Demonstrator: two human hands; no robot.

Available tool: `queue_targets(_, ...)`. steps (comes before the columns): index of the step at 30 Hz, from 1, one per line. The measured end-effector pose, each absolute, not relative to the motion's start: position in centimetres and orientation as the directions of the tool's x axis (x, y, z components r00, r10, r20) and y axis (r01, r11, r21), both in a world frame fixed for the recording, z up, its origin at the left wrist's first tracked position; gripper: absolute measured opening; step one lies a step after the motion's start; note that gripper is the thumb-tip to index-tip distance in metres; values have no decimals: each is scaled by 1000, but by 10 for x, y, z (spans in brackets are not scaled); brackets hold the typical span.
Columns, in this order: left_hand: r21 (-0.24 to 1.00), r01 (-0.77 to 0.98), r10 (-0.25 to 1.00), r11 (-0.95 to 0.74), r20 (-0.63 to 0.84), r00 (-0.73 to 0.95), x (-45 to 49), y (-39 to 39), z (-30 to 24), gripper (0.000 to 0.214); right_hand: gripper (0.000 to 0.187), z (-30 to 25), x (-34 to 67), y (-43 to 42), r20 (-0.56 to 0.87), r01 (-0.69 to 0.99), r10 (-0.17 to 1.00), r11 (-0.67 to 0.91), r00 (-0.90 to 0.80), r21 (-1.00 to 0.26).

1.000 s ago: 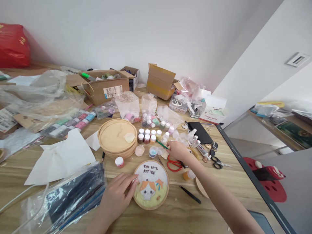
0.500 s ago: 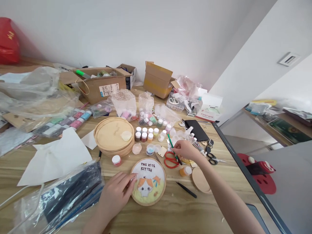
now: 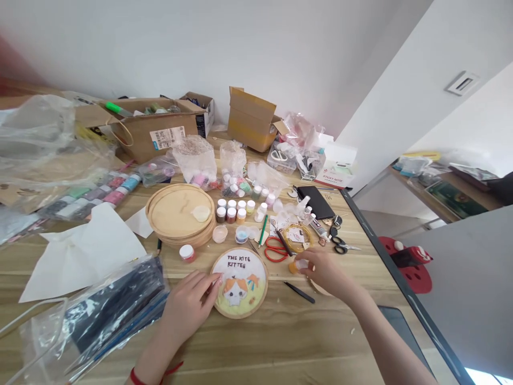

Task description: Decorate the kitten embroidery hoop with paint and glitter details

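**Q:** L hand?

**A:** L hand (image 3: 186,306), lower ctr of frame, fingers (image 3: 217,278) slightly apart, tips touching rim of embroidery hoop (image 3: 239,283). Hoop, w/ stitched cat face & "KITTEN", lies flat on wooden counter (image 3: 260,342).

**Q:** R hand?

**A:** R hand (image 3: 325,270), right of hoop, fingers (image 3: 309,262) together, clamped on small orange jar (image 3: 294,267) w/ white top. Black tweezers (image 3: 298,292) lie just below.

**Q:** What's nearby?

**A:** Red-handled scissors (image 3: 276,249) & green-handled brush (image 3: 263,230) sit above R hand. Rows of small paint jars (image 3: 231,212) stand beyond hoop, beside stacked wooden discs (image 3: 179,214). Clear bag of brushes (image 3: 112,315) lies lower left; cardboard box (image 3: 152,136) sits upper left.
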State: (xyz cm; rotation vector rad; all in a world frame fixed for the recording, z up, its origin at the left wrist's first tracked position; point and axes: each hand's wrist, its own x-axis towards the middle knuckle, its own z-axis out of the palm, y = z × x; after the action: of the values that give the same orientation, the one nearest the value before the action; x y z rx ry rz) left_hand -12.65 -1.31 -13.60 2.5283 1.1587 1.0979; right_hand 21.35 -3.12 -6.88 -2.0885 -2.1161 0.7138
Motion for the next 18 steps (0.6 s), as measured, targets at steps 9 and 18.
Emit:
queue_targets(9, 413, 601, 709, -685, 568, 417, -127, -14, -133, 16, 18, -53, 205, -10, -183, 937, 974, 60, -130, -345)
queue_targets(18, 419, 601, 712, -680, 571, 408, -127, -15, -131, 17, 22, -6, 142, 95, -15, 922, 973, 212, -229, -325)
